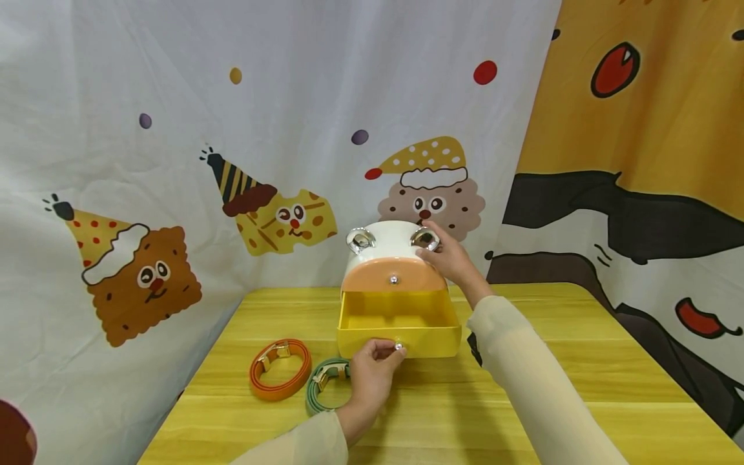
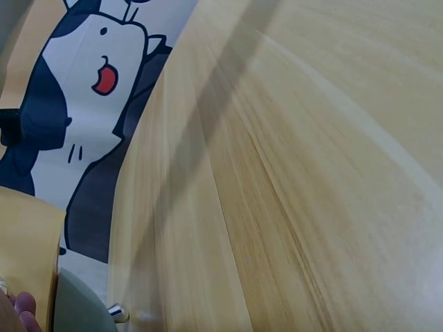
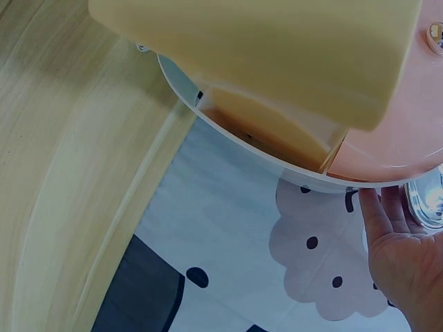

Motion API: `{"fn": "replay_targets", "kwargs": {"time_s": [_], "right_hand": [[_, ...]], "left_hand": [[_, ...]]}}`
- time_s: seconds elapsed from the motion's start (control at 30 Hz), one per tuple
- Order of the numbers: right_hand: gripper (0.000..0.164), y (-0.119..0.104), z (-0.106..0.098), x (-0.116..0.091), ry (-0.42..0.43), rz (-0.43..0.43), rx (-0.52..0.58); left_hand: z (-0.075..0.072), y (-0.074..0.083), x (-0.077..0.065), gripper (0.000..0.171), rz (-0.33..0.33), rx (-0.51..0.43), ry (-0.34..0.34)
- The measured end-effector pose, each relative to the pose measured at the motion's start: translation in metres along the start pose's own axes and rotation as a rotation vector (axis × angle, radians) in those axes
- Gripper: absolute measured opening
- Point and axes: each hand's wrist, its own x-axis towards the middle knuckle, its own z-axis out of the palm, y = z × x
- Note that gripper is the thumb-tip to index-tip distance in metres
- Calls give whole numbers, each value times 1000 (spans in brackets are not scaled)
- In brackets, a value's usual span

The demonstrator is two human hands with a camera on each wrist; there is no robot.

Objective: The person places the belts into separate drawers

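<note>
One box [image 1: 388, 234] stands on a table [image 1: 581, 361]; hands apart, left hand [image 1: 372, 374] pinching the knob [image 1: 398, 347] of one open drawer [image 1: 360, 341], right hand [image 1: 456, 261] gripping one of two silver eyes [image 1: 423, 239]. Two belts [image 1: 279, 392] lie nearby.

A white fabric backdrop [image 1: 320, 64] hangs in soft folds behind the table [image 1: 552, 374], printed with cartoon figures: at the left a brown biscuit [image 1: 142, 287] in a dotted party hat [image 1: 95, 239], then a yellow piece of cheese [image 1: 314, 216] under a striped hat [image 1: 235, 177], and further right a greyish-pink cookie [image 1: 462, 203] in a white-spotted yellow cap [image 1: 421, 155]. A red dot [image 1: 485, 72], a yellow dot [image 1: 235, 75] and purple ones [image 1: 145, 121] lie scattered between. The right side turns orange [image 1: 680, 123] above black shapes [image 1: 668, 219]. The tabletop is wood-grained, its far corners rounded; the left wrist view shows a shadow band [image 2: 208, 117] across it and pale glare [image 2: 422, 277] at lower right.
</note>
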Motion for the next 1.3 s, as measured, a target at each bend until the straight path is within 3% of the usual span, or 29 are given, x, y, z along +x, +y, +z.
{"fn": "replay_targets", "kwargs": {"time_s": [0.77,1.3], "right_hand": [[68,0,1,-1,6,-5,0],[68,-1,0,-2,5,0,5]], "left_hand": [[-8,-4,-2,22,45,13,-38],[-40,-7,5,23,90,50,-36]]}}
